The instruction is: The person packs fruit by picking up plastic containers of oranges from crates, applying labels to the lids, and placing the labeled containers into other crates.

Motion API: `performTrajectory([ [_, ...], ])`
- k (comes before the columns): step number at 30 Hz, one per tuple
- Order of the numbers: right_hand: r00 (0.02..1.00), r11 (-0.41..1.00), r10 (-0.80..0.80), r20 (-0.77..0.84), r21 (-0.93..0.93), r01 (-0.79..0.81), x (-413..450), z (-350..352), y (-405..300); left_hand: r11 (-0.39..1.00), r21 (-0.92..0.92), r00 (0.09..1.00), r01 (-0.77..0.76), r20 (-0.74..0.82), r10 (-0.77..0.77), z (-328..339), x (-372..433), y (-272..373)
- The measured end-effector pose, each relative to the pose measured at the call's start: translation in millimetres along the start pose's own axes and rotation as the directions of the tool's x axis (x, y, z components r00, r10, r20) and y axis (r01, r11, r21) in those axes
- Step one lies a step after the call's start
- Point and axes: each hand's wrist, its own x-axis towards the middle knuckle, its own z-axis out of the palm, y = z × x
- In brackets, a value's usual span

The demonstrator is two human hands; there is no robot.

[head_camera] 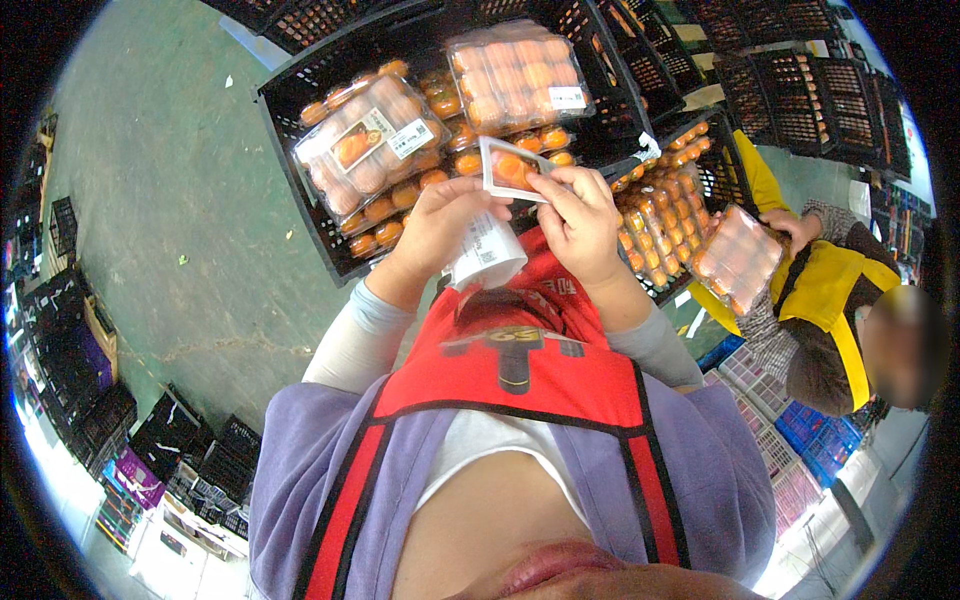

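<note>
My left hand (pixel 447 226) holds a roll of white printed labels (pixel 491 251) that hangs below its fingers. Its fingertips also meet the near left corner of a small stack of picture labels (pixel 511 169), which show orange fruit. My right hand (pixel 576 214) grips that stack from the right, thumb on its face. Just beyond both hands is a black plastic crate (pixel 319 240) of clear packs of small orange fruit. One top pack (pixel 371 142) bears a picture label and a white label; another pack (pixel 517 75) shows only a white label.
At right, a co-worker in a yellow and dark apron (pixel 825 300) holds a clear fruit pack (pixel 739 259) beside another filled black crate (pixel 724 142). Stacked black crates (pixel 817 105) stand at far right. Blue crates (pixel 817 435) are behind at right, more black crates (pixel 172 427) at left.
</note>
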Motion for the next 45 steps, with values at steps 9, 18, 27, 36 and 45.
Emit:
performTrajectory([
  [9, 0.991, 0.968, 0.062, 0.12, 0.236, -0.089, 7.6, 2.5, -15.9, 0.664, 0.676, 0.94, -0.32, 0.138, 0.312, 13.4, 0.4, -4.3],
  [18, 1.0, 0.988, 0.001, 0.031, 0.152, -0.006, 4.2, 12.1, -6.0, 0.24, 0.888, 0.865, -0.391, 0.265, 0.427, 16.4, 8.3, -4.2],
  [27, 0.908, 0.788, 0.419, 0.032, 0.484, -0.381, -23.0, 37.0, 4.9, 0.232, 0.909, 0.891, -0.345, 0.24, 0.384, 15.5, 17.2, -18.0],
  [36, 0.323, -0.064, 0.932, 0.164, 0.952, -0.299, -30.7, -15.3, 97.9, 0.231, 0.96, 0.987, -0.155, 0.14, 0.079, -21.9, 9.1, -68.6],
  [45, 0.951, 0.975, 0.178, -0.251, -0.084, -0.204, -19.4, 5.3, 78.2, 0.503, 0.857, 0.989, -0.113, 0.147, -0.028, -8.0, 46.3, -59.5],
])
